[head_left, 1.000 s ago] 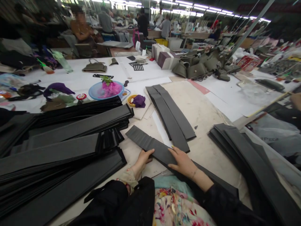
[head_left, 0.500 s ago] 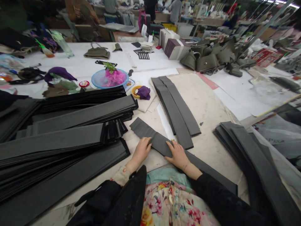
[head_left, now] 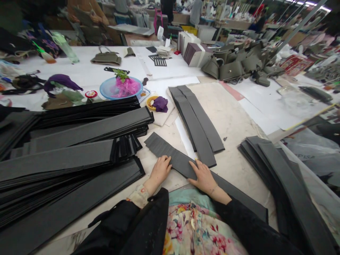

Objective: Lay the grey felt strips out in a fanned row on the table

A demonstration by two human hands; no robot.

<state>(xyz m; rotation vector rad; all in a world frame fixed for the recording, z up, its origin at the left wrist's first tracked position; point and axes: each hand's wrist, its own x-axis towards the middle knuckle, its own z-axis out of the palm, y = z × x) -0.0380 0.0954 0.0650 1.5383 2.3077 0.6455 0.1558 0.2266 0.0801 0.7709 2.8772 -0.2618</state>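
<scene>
In the head view, a long, flat, dark grey strip of leather-like sheet lies on a stained cream work board, its long axis running from upper left down to lower right. The left hand rests palm down at its near edge and the right hand lies flat across it, both open and not gripping, much as half a second earlier, between a heap of black strips and a stack of grey strips.
</scene>
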